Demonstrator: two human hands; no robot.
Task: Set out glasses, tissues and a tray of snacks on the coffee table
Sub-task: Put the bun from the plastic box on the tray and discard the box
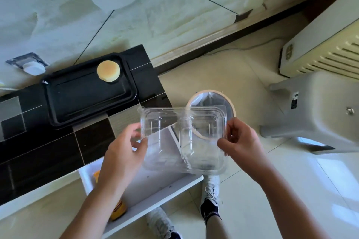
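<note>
While both hands hold it in the air, the clear plastic clamshell container (pixel 183 139) sits just off the near right corner of the coffee table (pixel 48 147), over the floor and an open white drawer (pixel 147 186). The left hand (pixel 124 151) grips the container's left edge with thumb and curled fingers; the right hand (pixel 239 141) pinches its right edge. The container appears empty, though its transparent walls make this hard to confirm.

On the coffee table, toward its far edge, lies the black tray (pixel 87 91). The tray holds one round pale-yellow cake (pixel 108 71) in its far right corner; the rest of the tray floor is bare. The tray's right rim lies near the table's right edge.

The drawer projects from the table's near side. It holds an orange-lidded item (pixel 118 209), mostly hidden by the left forearm.

Right of the table, a round waste bin (pixel 211 114) with a liner stands on the floor, partly seen through the container. A grey plastic stool (pixel 318 110) stands farther right of the table, well apart from the bin, with open floor tile between.
</note>
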